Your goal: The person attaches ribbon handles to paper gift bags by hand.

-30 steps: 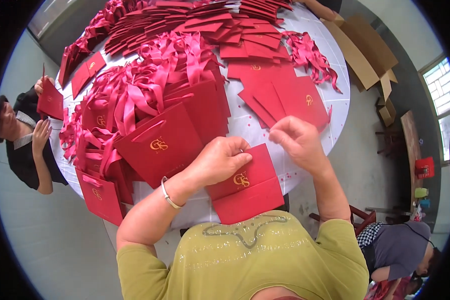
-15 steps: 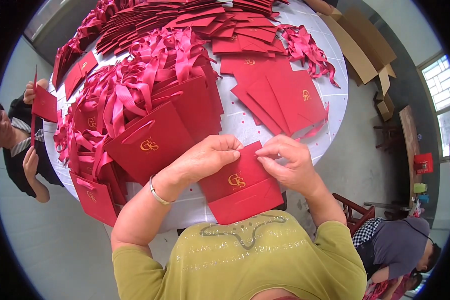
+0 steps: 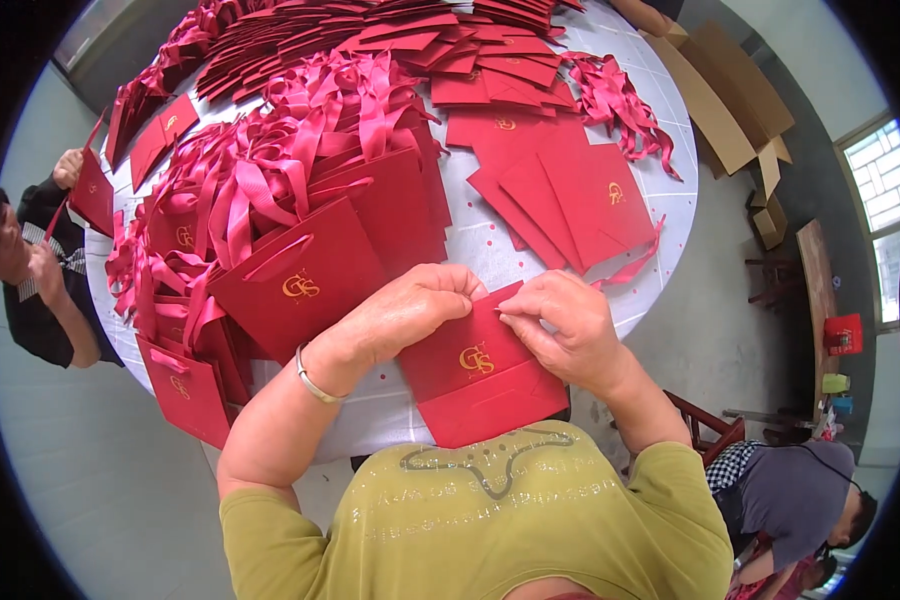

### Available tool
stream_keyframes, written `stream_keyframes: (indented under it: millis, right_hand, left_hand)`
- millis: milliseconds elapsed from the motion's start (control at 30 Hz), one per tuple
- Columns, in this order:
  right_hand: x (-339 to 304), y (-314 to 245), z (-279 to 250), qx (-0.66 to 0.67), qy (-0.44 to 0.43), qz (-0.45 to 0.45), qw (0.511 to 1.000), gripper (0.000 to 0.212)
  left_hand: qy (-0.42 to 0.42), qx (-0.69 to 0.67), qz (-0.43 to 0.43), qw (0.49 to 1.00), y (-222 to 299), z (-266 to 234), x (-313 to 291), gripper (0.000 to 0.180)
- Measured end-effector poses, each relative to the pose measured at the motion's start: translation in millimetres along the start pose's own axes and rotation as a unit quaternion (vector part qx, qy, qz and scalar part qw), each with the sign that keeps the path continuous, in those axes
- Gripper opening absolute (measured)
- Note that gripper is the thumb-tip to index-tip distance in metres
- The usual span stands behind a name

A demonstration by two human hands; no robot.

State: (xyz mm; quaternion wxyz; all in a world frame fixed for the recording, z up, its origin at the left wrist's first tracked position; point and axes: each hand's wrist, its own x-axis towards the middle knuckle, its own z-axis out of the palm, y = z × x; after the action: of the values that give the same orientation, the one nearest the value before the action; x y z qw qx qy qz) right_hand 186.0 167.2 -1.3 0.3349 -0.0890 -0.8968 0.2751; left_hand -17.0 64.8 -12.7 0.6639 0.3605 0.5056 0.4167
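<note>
Red bag (image 3: 490,395), centre of frame: your left hand (image 3: 420,312) keeps a clasping grip on its upper edge; your right hand (image 3: 570,335) is pinched closed there, contents unclear. Uneven pulling could crease or tear that edge.

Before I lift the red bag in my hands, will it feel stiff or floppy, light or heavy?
The red bag is probably light, since it looks thin. Its smooth face and straight edges suggest fairly stiff card, though it may bend along the crease across its lower part.
</note>
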Motion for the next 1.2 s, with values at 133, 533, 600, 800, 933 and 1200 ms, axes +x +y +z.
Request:
stream_keyframes:
  millis: [133, 533, 600, 800, 933, 1200]
  right_hand:
    - [-2, -2, -7, -0.007, -0.037, 0.001, 0.999, 0.018]
    - [-4, -7, -11, 0.024, -0.002, 0.058, 0.998, 0.018]
    - [-3, -7, -11, 0.015, 0.006, 0.043, 0.999, 0.017]
    - [-2, -10, -8, 0.003, -0.001, 0.046, 0.999, 0.016]
    - [2, -12, -2, -0.029, -0.009, -0.003, 1.0, 0.017]
    - [5, -28, 6, -0.144, -0.054, 0.027, 0.988, 0.014]
  left_hand:
    - [-0.011, -0.029, 0.002, 1.0, 1, -1, -1, 0.015]
    - [-0.03, -0.023, 0.026, 0.999, 2, 3, -2, 0.023]
    - [-0.03, -0.016, 0.026, 0.999, -2, 1, -1, 0.025]
    - [-0.03, 0.008, 0.036, 0.999, -6, 0, 2, 0.027]
    - [-0.01, 0.038, 0.037, 0.999, -7, 0, 0, 0.026]
    - [0.027, 0.122, 0.064, 0.99, -9, 10, 0, 0.03]
